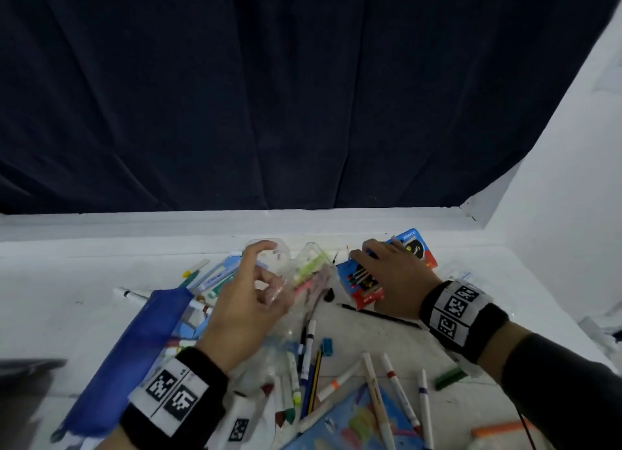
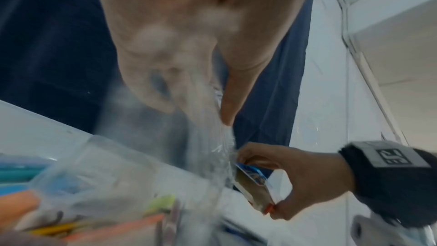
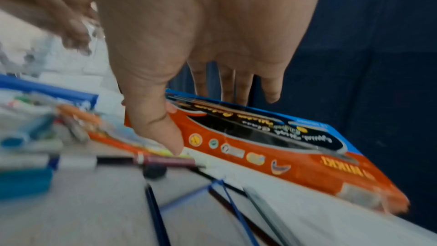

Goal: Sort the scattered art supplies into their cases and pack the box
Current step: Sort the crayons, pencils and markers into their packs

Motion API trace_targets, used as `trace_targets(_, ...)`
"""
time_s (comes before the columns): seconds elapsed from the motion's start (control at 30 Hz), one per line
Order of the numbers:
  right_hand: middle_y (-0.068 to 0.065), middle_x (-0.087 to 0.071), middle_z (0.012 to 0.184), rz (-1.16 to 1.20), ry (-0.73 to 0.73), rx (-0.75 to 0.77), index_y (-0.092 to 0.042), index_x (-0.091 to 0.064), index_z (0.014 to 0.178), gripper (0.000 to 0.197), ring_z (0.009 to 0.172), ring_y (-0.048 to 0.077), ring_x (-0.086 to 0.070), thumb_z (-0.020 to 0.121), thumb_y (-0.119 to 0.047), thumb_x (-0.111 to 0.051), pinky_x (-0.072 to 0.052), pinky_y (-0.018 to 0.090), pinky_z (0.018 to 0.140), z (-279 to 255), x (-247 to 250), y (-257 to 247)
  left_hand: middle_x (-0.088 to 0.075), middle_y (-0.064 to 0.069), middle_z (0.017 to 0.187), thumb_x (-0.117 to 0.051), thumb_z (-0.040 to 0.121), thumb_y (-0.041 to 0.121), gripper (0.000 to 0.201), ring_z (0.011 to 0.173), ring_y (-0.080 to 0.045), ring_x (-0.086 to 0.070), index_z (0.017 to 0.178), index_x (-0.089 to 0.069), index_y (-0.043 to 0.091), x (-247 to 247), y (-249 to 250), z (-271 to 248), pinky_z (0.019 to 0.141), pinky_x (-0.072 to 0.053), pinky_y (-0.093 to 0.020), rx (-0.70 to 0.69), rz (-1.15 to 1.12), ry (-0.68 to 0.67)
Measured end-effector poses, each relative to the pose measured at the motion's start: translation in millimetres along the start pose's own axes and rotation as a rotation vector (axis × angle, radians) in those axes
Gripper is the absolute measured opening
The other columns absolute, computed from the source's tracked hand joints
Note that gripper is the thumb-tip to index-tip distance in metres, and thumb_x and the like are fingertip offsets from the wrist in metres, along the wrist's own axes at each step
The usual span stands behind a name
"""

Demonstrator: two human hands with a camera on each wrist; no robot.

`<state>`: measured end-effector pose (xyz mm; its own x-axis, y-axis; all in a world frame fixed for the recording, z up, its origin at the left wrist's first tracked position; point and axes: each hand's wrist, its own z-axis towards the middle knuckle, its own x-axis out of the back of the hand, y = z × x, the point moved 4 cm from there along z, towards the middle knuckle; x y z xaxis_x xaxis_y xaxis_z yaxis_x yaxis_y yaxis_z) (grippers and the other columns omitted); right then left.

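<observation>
My right hand [image 1: 367,264] grips a flat blue-and-orange colour box [image 1: 417,247] at the back of the white table [image 1: 67,281]. In the right wrist view the thumb presses the box's [image 3: 272,147] near edge, the fingers reach over its far edge, and that far edge is tilted up. My left hand [image 1: 266,281] pinches a clear plastic case [image 1: 313,268] holding yellow and pink highlighters. The left wrist view shows my left hand [image 2: 203,111] pinching crinkled clear plastic [image 2: 212,156], with the right hand's box [image 2: 255,184] just beyond.
A blue zip pouch [image 1: 141,348] lies at the left. Several loose markers [image 1: 397,389], a black pencil [image 1: 380,315], a teal sharpener [image 1: 326,346] and a green crayon [image 1: 449,378] litter the near table. A dark curtain [image 1: 303,96] hangs behind; a white wall [image 1: 572,180] stands right.
</observation>
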<state>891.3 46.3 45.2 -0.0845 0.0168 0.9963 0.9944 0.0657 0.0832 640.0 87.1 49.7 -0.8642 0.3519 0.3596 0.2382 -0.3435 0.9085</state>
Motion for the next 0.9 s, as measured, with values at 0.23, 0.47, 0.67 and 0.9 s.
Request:
trace_targets(0.23, -0.004, -0.035, 0.135, 0.241, 0.116, -0.001, -0.031, -0.025, 0.148, 0.089, 0.123, 0.02, -0.038, 0.07, -0.054, -0.061, -0.04, 0.039, 0.106, -75, 40, -66, -0.067, 0.007, 0.086, -0.082, 0.078, 0.012, 0.025, 0.074, -0.012, -0.064, 0.096, -0.071, 0.027, 62, 10, -68, 0.068, -0.049, -0.016, -0.067, 0.068, 0.082)
trace_targets(0.47, -0.01, -0.038, 0.134, 0.408, 0.177, 0.028, -0.029, -0.033, 0.148, 0.089, 0.122, 0.012, -0.039, 0.07, -0.059, -0.064, -0.04, 0.028, 0.101, -138, 21, -118, -0.072, 0.016, 0.091, -0.079, 0.083, 0.007, 0.026, 0.092, -0.004, -0.065, 0.083, -0.069, 0.031, 94, 7, -154, 0.083, -0.046, -0.022, -0.208, 0.417, 0.03)
trace_targets(0.67, -0.012, -0.041, 0.135, 0.431, 0.091, 0.056, -0.029, -0.031, 0.15, 0.093, 0.121, 0.011, -0.041, 0.07, -0.071, -0.05, -0.037, 0.031, 0.108, -164, -13, -153, -0.058, 0.031, 0.093, -0.07, 0.075, 0.034, 0.024, 0.09, 0.009, -0.049, 0.09, -0.06, 0.05, 87, -40, -218, 0.079, -0.026, -0.028, -0.162, 0.848, -0.249)
trace_targets(0.9, -0.011, -0.029, 0.15, 0.325, -0.074, 0.085, -0.033, -0.013, 0.154, 0.091, 0.134, 0.012, -0.029, 0.082, -0.071, -0.051, -0.025, 0.033, 0.117, -179, -23, -186, -0.059, 0.027, 0.115, -0.085, 0.068, 0.051, 0.047, 0.109, 0.005, -0.059, 0.111, -0.072, 0.04, 79, -65, -250, 0.093, -0.049, -0.022, 0.001, 0.489, -0.534)
